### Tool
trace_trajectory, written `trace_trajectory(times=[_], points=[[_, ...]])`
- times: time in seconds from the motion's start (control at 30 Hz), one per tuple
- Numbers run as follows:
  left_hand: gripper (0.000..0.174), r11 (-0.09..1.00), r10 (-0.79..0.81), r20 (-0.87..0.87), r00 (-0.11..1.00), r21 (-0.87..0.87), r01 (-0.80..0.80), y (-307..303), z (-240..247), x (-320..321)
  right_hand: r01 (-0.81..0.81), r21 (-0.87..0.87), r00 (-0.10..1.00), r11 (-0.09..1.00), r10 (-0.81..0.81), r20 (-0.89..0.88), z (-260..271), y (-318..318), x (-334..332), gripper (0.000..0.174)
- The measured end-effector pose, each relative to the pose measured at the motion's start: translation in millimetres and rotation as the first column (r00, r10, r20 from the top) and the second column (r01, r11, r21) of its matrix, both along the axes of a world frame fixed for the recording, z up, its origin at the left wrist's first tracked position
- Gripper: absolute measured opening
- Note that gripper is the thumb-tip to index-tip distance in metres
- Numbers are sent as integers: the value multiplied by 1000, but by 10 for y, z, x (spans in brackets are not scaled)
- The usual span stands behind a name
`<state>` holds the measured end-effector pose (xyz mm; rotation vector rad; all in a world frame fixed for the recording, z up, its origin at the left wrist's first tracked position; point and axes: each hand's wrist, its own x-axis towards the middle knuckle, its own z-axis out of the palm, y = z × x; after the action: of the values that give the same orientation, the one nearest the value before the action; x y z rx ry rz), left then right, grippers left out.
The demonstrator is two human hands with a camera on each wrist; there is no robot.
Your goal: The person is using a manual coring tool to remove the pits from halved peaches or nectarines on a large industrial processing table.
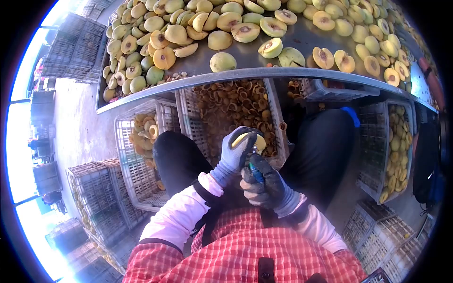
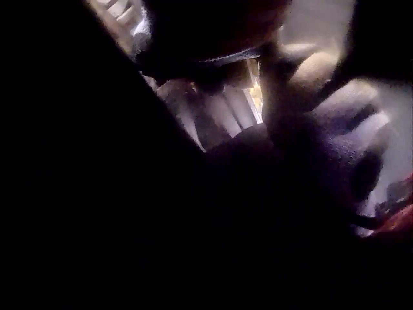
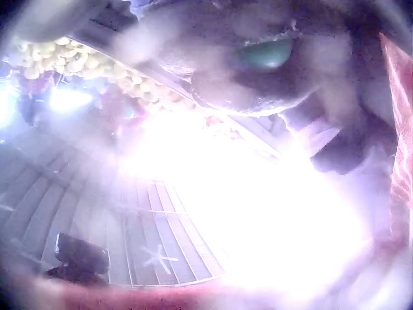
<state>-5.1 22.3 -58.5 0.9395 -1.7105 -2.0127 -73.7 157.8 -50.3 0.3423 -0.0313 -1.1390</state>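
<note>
In the head view the gloved left hand (image 1: pixel 234 150) grips a yellow-green fruit half (image 1: pixel 250 141), fingers curled round it. Close below and to its right, the gloved right hand (image 1: pixel 267 185) is curled round the blue-green handle of a small tool (image 1: pixel 256 172), whose metal end meets the fruit. The right wrist view shows part of the green handle (image 3: pixel 266 54) within the dark glove. Most of the left wrist view is too dark to read; a gloved hand (image 2: pixel 342 142) shows at its right.
A metal table (image 1: pixel 302 40) with many halved fruits stands ahead, its raised edge nearest the body. Beneath the hands is a crate (image 1: pixel 278 96) of brown fruit pieces, between the knees. Fruit crates (image 1: pixel 126 141) stand left and right (image 1: pixel 373 162), with stacked crates (image 1: pixel 101 198) farther left.
</note>
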Motion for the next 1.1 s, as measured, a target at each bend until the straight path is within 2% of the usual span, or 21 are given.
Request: trace_trajectory(times=[0.13, 0.2, 0.27, 0.37, 0.5, 0.6, 0.7, 0.8, 0.9, 0.97, 1.0, 1.03, 1.07, 1.1], points=[[23, 993, -1, -43, 999, -121, -5, -32, 11, -4, 11, -22, 995, 1000, -8, 98, 29, -51, 20, 47], [23, 992, 86, -39, 996, 97, -81, 7, 94, -21, 61, -77, 985, 995, -48, 164, 57, -58, 45, 48], [24, 936, 213, -19, 977, 291, -198, 102, 56, -30, 87, -101, 989, 991, -74, 125, 32, -32, 44, 49], [25, 905, 250, 17, 968, 352, -240, 162, 201, -107, 106, -95, 992, 990, -99, 81, -20, 7, 28, 51], [28, 879, 248, -5, 969, 420, -223, 158, 102, -111, 111, -46, 994, 993, -112, -14, 7, 35, 9, 53], [31, 891, 222, 50, 974, 396, -223, 165, 180, -130, 106, -46, 993, 993, -108, -50, -3, 65, 4, 52], [32, 877, 192, 66, 979, 437, -201, 161, 158, -140, 97, 37, 960, 995, -83, -267, 47, 96, -30, 49], [33, 896, 143, 81, 986, 413, -164, 132, 154, -135, 169, 179, 834, 969, -44, -550, 151, 83, -3, 44], [35, 890, 159, 91, 983, 418, -183, 148, 121, -125, 179, 88, 809, 980, -95, -580, 211, 94, -19, 43], [39, 881, 168, 80, 982, 434, -187, 161, 43, -106, 102, -137, 589, 985, -171, -790, 181, 103, -104, 41], [47, 743, 258, 11, 966, 637, -206, 120, -68, -61, 35, -235, 459, 971, -225, -860, 170, 112, -130, 40], [55, 558, 366, -15, 931, 804, -207, 79, -157, -21, 13, -204, 413, 979, -191, -891, 167, 126, -111, 37], [52, 882, 318, -256, 913, 432, -186, 176, -226, 26, -3, -172, 367, 985, -159, -917, 166, 136, -58, 34], [55, 939, 272, -375, 886, 304, -160, 185, -178, 36, -10, -146, 312, 989, -136, -940, 210, 77, -47, 32]])
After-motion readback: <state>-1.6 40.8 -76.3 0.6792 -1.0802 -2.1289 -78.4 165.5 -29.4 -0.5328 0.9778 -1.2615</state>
